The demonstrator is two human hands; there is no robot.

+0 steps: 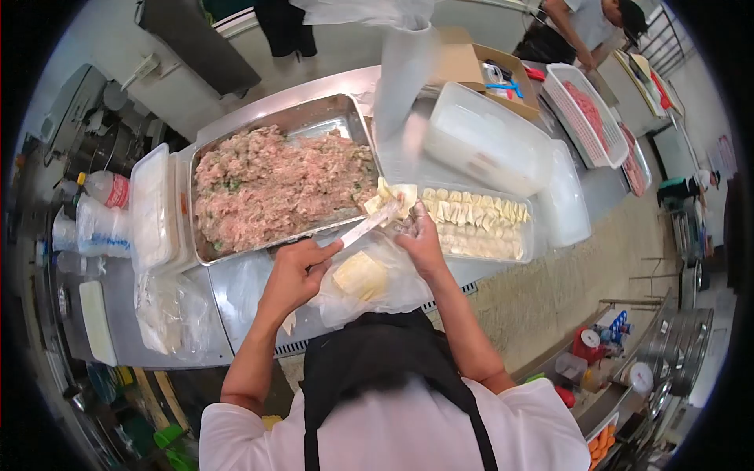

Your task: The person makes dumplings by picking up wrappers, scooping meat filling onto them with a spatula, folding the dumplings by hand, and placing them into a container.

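The dumpling wrapper (pixel 404 191) is raised over the tabletop (pixel 122 302), between the filling tray (pixel 322 128) at left and folded dumplings (pixel 475 213) at right. Step in hand, as judged: applying filling. Right hand (pixel 421 243): fingers curled narrow, supporting the wrapper. Left hand (pixel 294 275): closed around the spreader (pixel 360 229), its tip at the wrapper. Next move probably calls for blade withdrawal, then folding. Near: wrapper stack (pixel 361 275).

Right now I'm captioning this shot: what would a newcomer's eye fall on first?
Probably the pinkish mince in the metal tray left of centre. Near the middle, the left hand holds a flat blade at a pale wrapper in the right hand. Right of them, pale dumplings sit in rows in a clear box.
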